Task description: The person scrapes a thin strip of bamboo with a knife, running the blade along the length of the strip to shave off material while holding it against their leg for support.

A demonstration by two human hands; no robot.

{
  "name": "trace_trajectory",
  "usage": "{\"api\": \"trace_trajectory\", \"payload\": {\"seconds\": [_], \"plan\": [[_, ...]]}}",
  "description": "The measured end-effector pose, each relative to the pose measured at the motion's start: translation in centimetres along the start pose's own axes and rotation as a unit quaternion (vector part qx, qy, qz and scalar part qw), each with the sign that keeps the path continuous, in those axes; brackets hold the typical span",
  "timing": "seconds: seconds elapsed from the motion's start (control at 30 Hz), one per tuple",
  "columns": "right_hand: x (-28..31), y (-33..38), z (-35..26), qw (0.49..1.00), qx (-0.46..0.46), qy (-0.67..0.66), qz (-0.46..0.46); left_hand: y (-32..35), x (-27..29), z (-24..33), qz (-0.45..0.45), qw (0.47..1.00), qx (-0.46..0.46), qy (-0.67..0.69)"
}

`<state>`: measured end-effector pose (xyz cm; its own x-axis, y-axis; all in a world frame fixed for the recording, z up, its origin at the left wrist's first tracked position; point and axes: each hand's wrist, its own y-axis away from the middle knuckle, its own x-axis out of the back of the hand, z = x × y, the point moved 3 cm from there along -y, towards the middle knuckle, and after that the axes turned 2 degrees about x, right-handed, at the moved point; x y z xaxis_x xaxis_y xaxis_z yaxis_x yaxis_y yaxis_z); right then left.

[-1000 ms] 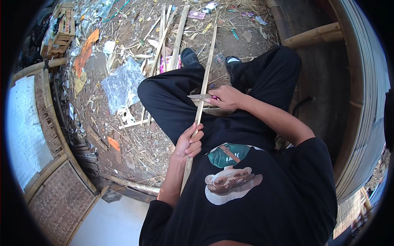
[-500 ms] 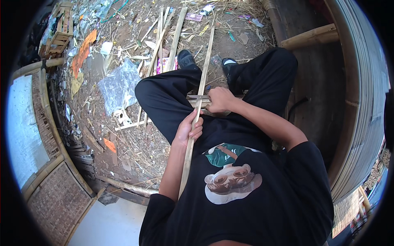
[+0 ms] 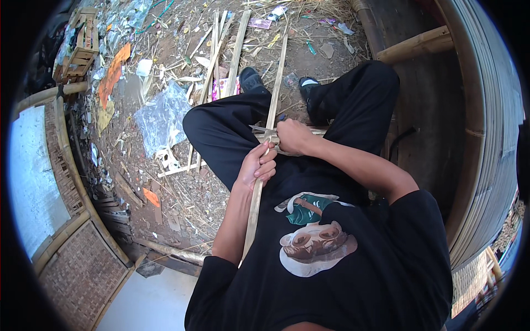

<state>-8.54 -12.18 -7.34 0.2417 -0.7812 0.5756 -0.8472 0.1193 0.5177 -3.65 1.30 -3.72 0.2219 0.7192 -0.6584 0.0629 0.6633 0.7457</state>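
A long, pale bamboo strip (image 3: 280, 71) runs from the ground beyond my feet, between my knees and back under my left forearm. My left hand (image 3: 258, 166) is wrapped around it in front of my lap. Just beyond that grip, my right hand (image 3: 295, 136) is closed on a knife (image 3: 258, 128); its handle is mostly hidden by the fingers. The blade points left and lies at the strip, tilted a little. Beneath the hands, more pale wood or bamboo shows between my thighs, partly covered.
More bamboo strips (image 3: 237, 52) lie on the littered ground ahead, beside a clear plastic sheet (image 3: 160, 118) and an orange scrap (image 3: 114, 71). A wooden crate (image 3: 83, 41) stands far left. Woven panels (image 3: 80, 273) border the left, and a bamboo-slat structure (image 3: 488, 138) the right.
The knife blade has turned from lying nearly level across the strip to a slant, its tip raised toward the far left. My left hand has shifted very slightly to the right.
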Motion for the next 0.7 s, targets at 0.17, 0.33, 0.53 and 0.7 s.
{"api": "trace_trajectory", "payload": {"seconds": [0.17, 0.33, 0.53, 0.7], "plan": [[-0.3, -0.5, 0.5, 1.0, 0.012, 0.014, -0.005, 0.1, -0.1, 0.0, 0.006, 1.0, 0.002, -0.009], [1.0, -2.6, 3.4, 0.997, -0.069, 0.02, 0.028, 0.4, -0.7, -0.5, 0.002, 1.0, 0.013, 0.009], [-0.1, -1.5, 2.3, 0.999, -0.04, -0.033, 0.009, 0.5, -0.5, -0.9, -0.005, 0.999, 0.019, 0.039], [-0.4, 0.9, 0.1, 0.999, -0.002, -0.048, -0.024, 0.4, -0.4, -0.9, -0.023, 0.999, 0.019, 0.037]]}}
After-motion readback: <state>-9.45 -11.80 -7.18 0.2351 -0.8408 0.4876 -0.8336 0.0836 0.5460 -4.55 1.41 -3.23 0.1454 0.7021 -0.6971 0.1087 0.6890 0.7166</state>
